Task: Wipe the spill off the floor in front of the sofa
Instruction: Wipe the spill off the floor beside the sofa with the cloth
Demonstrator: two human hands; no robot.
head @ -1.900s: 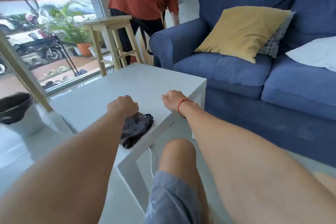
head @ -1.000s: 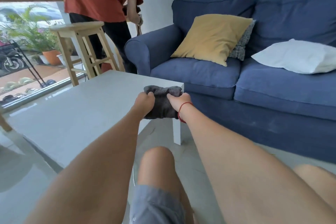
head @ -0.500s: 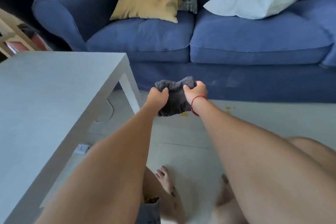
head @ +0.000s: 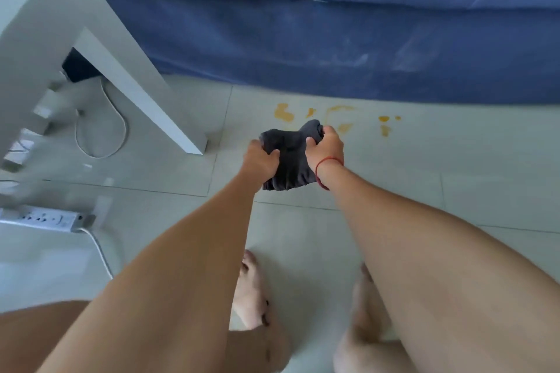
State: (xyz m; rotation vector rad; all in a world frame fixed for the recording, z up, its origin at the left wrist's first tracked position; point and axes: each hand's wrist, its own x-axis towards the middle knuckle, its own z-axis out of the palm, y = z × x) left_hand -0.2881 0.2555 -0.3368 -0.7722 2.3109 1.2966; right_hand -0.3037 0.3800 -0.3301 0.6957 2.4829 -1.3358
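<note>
Both hands, left hand (head: 261, 157) and right hand (head: 325, 145), are gripping the bunched grey cloth (head: 289, 157), readying it for the orange spill (head: 333, 118) just beyond, near the sofa (head: 333, 39).

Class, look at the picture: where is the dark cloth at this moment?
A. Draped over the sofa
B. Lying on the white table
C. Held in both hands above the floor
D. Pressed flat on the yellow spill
C: the left hand and right hand both grip the dark cloth, just short of the yellow spill on the floor.
</note>
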